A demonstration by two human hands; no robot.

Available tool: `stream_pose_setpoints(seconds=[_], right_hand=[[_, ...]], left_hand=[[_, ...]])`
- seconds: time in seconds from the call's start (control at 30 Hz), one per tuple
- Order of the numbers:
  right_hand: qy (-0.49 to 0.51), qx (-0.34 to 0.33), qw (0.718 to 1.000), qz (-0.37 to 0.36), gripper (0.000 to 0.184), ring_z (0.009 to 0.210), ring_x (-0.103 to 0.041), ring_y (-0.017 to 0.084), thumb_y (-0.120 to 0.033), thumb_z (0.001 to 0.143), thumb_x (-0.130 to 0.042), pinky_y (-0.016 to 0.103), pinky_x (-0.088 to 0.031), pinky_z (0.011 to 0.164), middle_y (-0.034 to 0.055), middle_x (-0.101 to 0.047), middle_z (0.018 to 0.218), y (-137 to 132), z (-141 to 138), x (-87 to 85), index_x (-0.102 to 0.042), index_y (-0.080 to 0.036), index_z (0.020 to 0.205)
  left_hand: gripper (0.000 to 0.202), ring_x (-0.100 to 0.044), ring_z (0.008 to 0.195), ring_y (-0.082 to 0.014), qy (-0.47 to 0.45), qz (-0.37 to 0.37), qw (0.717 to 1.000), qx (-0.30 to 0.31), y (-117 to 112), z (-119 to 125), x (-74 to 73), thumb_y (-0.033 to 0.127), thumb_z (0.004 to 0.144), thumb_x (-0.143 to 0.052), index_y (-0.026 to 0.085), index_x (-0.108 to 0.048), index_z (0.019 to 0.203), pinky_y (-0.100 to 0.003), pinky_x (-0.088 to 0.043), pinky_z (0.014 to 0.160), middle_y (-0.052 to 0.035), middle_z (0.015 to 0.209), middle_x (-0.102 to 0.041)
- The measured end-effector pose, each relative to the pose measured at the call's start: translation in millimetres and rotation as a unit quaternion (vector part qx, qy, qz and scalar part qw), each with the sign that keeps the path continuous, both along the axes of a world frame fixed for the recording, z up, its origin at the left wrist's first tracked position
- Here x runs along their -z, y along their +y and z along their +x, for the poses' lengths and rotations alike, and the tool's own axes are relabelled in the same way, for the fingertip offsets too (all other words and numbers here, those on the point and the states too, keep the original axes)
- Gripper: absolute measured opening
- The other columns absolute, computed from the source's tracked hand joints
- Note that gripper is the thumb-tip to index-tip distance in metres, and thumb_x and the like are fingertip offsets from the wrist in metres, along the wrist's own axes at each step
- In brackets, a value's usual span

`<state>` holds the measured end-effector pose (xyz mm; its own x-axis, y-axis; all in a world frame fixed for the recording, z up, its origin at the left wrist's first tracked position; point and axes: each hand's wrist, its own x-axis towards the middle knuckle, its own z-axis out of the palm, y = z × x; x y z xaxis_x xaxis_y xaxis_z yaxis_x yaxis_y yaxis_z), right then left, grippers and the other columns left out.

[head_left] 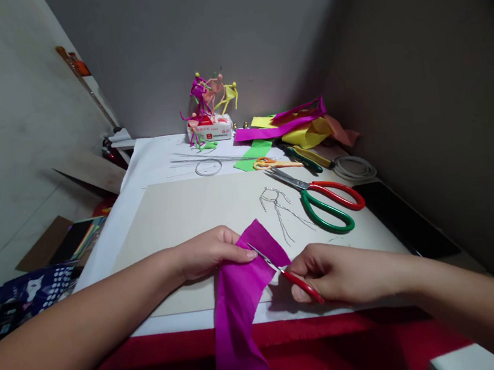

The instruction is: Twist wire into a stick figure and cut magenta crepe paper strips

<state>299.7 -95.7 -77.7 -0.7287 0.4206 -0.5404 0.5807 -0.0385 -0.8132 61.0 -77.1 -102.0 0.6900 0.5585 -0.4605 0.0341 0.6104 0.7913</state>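
My left hand (219, 250) pinches a long magenta strip of crepe paper (240, 307) near its upper end; the rest hangs down past the table's front edge. In my right hand (331, 274) is a small pair of red-handled scissors (303, 287), its blades lying across the strip close to my left thumb. Beyond my hands, a twisted wire figure (276, 202) lies on the pale board (165, 220). Large scissors (326, 199) with one red and one green handle rest to the right of the figure, blades pointing to the back left.
Small coloured figures (212, 92) stand on a white box (219, 129) at the back. Loose wires (207, 158), orange-handled scissors (271, 162), pliers (302, 158), yellow paper (308, 134) and a wire coil (354, 167) lie across the rear. A black flat object (399, 219) is at right.
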Motion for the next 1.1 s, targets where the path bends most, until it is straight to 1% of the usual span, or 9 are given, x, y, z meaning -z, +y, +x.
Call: stream_pose_setpoints(seconds=[0.13, 0.3, 0.43, 0.57, 0.73, 0.93, 1.0, 1.1], right_hand=[[-0.002, -0.009, 1.000, 0.004, 0.037, 0.052, -0.024, 0.006, -0.045, 0.082, -0.053, 0.020, -0.021, 0.047, -0.0062, -0.031, 0.056, 3.0, -3.5, -2.5, -0.041, -0.016, 0.062], [0.014, -0.014, 0.999, -0.027, 0.033, 0.048, -0.027, 0.005, -0.042, 0.081, -0.054, 0.019, -0.023, 0.045, -0.0067, -0.035, 0.053, 8.8, -7.7, -5.1, -0.045, -0.015, 0.064], [0.009, -0.009, 1.000, -0.018, 0.036, 0.048, -0.027, 0.005, -0.045, 0.080, -0.056, 0.019, -0.023, 0.045, -0.0069, -0.035, 0.052, 10.0, -7.2, -2.1, -0.043, -0.016, 0.062], [0.017, -0.008, 1.000, -0.014, 0.040, 0.049, -0.026, 0.004, -0.047, 0.080, -0.057, 0.018, -0.023, 0.045, -0.0072, -0.033, 0.053, 10.3, -5.8, 1.1, -0.040, -0.016, 0.060], [0.010, -0.027, 0.999, -0.021, 0.040, 0.046, -0.028, 0.004, -0.048, 0.079, -0.058, 0.018, -0.024, 0.044, -0.0078, -0.034, 0.050, 13.8, -7.5, -3.1, -0.042, -0.016, 0.061], [-0.006, -0.036, 0.999, -0.010, 0.038, 0.046, -0.030, 0.004, -0.047, 0.076, -0.060, 0.018, -0.023, 0.044, -0.0072, -0.037, 0.051, 18.4, -9.4, -7.1, -0.045, -0.015, 0.062], [-0.004, -0.033, 0.999, -0.009, 0.039, 0.046, -0.029, 0.004, -0.048, 0.076, -0.061, 0.019, -0.023, 0.044, -0.0072, -0.036, 0.051, 18.7, -9.8, -6.1, -0.044, -0.016, 0.061], [0.007, -0.025, 1.000, -0.011, 0.041, 0.047, -0.027, 0.004, -0.048, 0.076, -0.061, 0.019, -0.022, 0.044, -0.0074, -0.033, 0.052, 18.0, -10.4, -3.4, -0.042, -0.016, 0.060]], left_hand=[[0.010, -0.061, 0.051, -0.0085, 0.005, -0.003, 1.000, 0.004, 0.4, 1.0, -1.9, 0.019, 0.068, -0.072, 0.010, -0.072, 0.068, -0.018, -0.047, 0.057, -0.0049, 0.064, -0.072], [0.009, -0.060, 0.050, -0.0084, 0.003, -0.009, 1.000, 0.002, 1.4, 1.6, -3.0, 0.020, 0.066, -0.074, 0.011, -0.072, 0.066, -0.019, -0.045, 0.054, -0.0040, 0.062, -0.071], [0.009, -0.059, 0.050, -0.0082, 0.006, -0.005, 1.000, 0.007, 2.0, 0.8, -1.5, 0.020, 0.065, -0.074, 0.011, -0.072, 0.065, -0.019, -0.044, 0.055, -0.0033, 0.061, -0.071], [0.009, -0.058, 0.049, -0.0081, 0.018, -0.002, 1.000, 0.018, 3.1, -0.3, -0.2, 0.021, 0.068, -0.073, 0.011, -0.072, 0.069, -0.020, -0.045, 0.057, -0.0039, 0.063, -0.071], [0.008, -0.057, 0.047, -0.0071, 0.011, 0.005, 0.999, 0.032, 3.8, -0.1, 0.4, 0.020, 0.070, -0.070, 0.012, -0.072, 0.069, -0.020, -0.046, 0.059, -0.0023, 0.062, -0.071], [0.007, -0.053, 0.043, -0.0059, 0.007, 0.025, 0.999, 0.022, 3.9, 0.0, 2.2, 0.015, 0.066, -0.070, 0.012, -0.070, 0.059, -0.018, -0.040, 0.048, -0.0010, 0.052, -0.066], [0.009, -0.051, 0.042, -0.0057, 0.005, 0.028, 0.999, 0.025, 4.4, -0.1, 2.8, 0.014, 0.067, -0.069, 0.012, -0.070, 0.058, -0.018, -0.040, 0.047, -0.0008, 0.051, -0.065], [0.007, -0.051, 0.042, -0.0055, 0.001, 0.027, 0.999, 0.028, 4.9, -0.5, 3.3, 0.014, 0.067, -0.069, 0.012, -0.071, 0.061, -0.017, -0.040, 0.048, -0.0010, 0.053, -0.066]])
